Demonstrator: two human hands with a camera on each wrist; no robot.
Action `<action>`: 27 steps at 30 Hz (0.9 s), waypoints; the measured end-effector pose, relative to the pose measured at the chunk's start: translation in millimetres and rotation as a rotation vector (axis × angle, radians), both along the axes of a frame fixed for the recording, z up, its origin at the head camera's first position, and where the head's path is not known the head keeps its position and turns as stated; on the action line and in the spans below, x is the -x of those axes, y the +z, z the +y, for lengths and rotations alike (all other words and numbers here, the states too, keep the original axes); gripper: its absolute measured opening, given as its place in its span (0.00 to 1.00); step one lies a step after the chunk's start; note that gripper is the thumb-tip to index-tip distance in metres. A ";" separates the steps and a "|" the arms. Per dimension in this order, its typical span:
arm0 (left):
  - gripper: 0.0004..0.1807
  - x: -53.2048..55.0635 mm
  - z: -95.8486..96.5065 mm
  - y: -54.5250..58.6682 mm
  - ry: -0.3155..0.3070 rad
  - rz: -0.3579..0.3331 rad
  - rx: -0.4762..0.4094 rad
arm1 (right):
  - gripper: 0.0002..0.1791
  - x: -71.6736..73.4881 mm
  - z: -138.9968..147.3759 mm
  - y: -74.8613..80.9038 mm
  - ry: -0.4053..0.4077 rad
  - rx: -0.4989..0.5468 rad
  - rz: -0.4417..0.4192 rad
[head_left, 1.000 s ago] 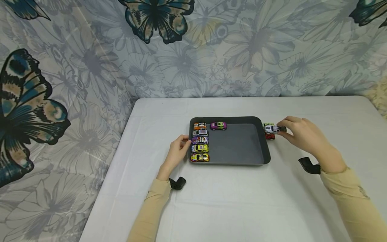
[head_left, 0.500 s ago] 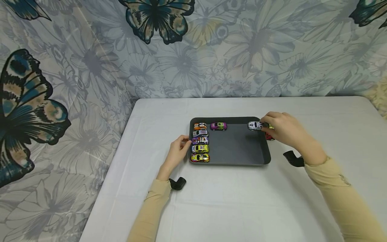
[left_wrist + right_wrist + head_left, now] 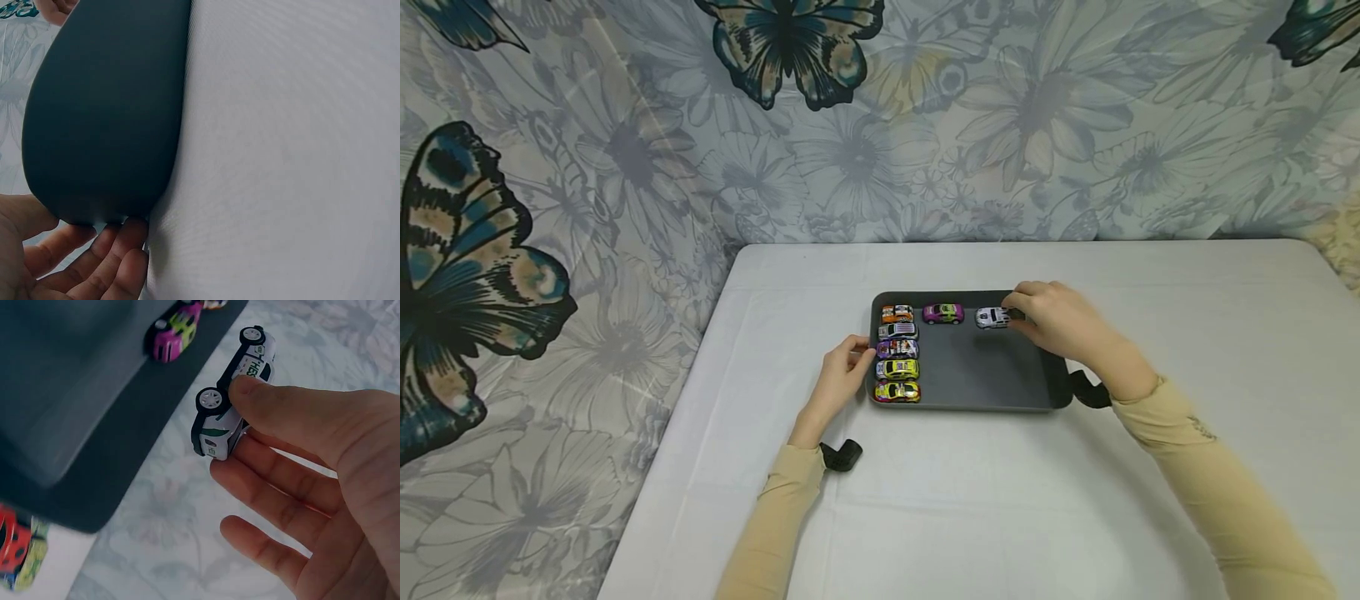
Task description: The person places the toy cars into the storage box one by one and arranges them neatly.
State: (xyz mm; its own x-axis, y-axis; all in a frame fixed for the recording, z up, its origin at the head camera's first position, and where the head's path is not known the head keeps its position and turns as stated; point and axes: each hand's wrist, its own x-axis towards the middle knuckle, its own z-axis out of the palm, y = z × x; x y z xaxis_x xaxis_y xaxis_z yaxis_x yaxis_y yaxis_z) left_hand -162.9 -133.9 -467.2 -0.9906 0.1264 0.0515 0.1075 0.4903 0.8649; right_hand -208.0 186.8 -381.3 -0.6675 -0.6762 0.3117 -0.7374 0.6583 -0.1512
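Observation:
A white toy car [image 3: 992,317] with dark and green trim is pinched between the thumb and fingers of my right hand [image 3: 1060,323]. It hangs above the back of the dark grey tray [image 3: 985,402]; its side, wheels and small lettering show in the right wrist view. To its left in the tray stands a purple-and-green toy car [image 3: 943,313]. Several toy cars form a column along the tray's left side, among them a purple-and-white one [image 3: 897,348] and a yellow one [image 3: 897,369]. My left hand [image 3: 837,375] touches the tray's left end with its fingertips.
A red toy car [image 3: 14,540] and a yellow-green toy car [image 3: 30,562] lie outside the tray's right edge, hidden by my right arm in the head view. A white cloth covers the table [image 3: 940,500]. A butterfly-and-flower fabric [image 3: 865,158] hangs behind and at left.
My right hand has carried the white toy car leftward from beside the tray's right edge to over the tray, near the purple-and-green car. The left hand and tray stay put.

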 end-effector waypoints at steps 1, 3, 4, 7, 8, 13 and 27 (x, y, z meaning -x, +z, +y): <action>0.14 0.1 0.0 -0.2 0.000 0.000 -0.002 | 0.14 0.7 -3.0 -1.1 0.004 -0.001 -0.005; 0.14 -0.3 0.0 -0.1 -0.002 0.003 -0.004 | 0.14 2.2 -8.9 -3.5 0.013 -0.005 -0.016; 0.13 -0.3 0.1 0.1 -0.002 0.002 -0.004 | 0.14 2.8 -11.7 -4.6 0.015 -0.006 -0.018; 0.13 -0.3 0.1 -0.6 -0.003 0.006 -0.002 | 0.13 5.0 -19.7 -8.1 0.020 -0.013 -0.032; 0.13 -0.2 0.1 -0.7 -0.003 0.007 -0.001 | 0.13 5.6 -22.3 -9.1 0.020 -0.017 -0.037; 0.13 0.3 0.1 -1.0 -0.004 0.013 0.004 | 0.13 9.4 -33.8 -14.8 0.011 -0.049 -0.066; 0.13 0.5 -0.2 -0.5 -0.002 0.013 0.007 | 0.13 19.1 -55.4 -26.7 -0.015 -0.105 -0.130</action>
